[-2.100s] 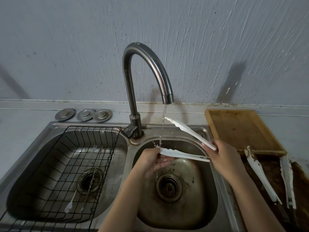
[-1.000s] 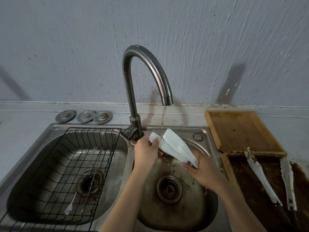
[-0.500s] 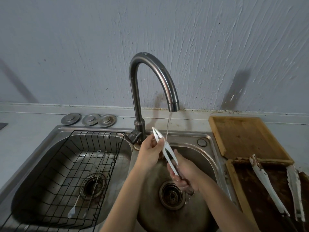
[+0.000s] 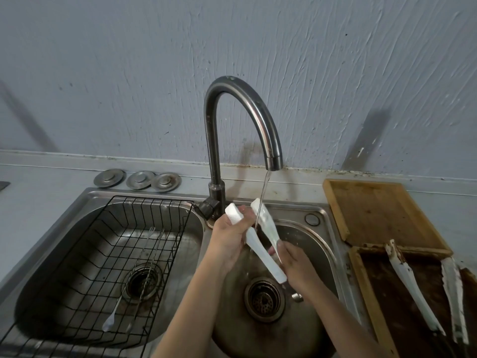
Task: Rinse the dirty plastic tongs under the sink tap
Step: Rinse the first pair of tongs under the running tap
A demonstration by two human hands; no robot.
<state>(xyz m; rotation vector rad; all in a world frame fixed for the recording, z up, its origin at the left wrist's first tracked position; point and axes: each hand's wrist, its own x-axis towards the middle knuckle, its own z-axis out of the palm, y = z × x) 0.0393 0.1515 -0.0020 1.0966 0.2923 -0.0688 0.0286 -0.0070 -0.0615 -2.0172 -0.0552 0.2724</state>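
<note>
Over the right sink bowl (image 4: 324, 244) the tap (image 4: 258, 117) is running, and the white tongs (image 4: 262, 244) have swung round from edge-on half a second ago to fanned open, far arm right in the stream. Left hand (image 4: 229, 239) has its grip round the near arm's tip, right hand (image 4: 294, 267) pinches the hinge end. Looks like the insides are getting rinsed now.

One view only, from the head, high up and looking forward and down. Close over the double sink (image 4: 333, 244), with the tap (image 4: 240, 104) in the middle of the frame and the grey wall (image 4: 129, 60) filling the top half. Wide-angle, so edges bend. Both arms coming in from the bottom middle.
</note>
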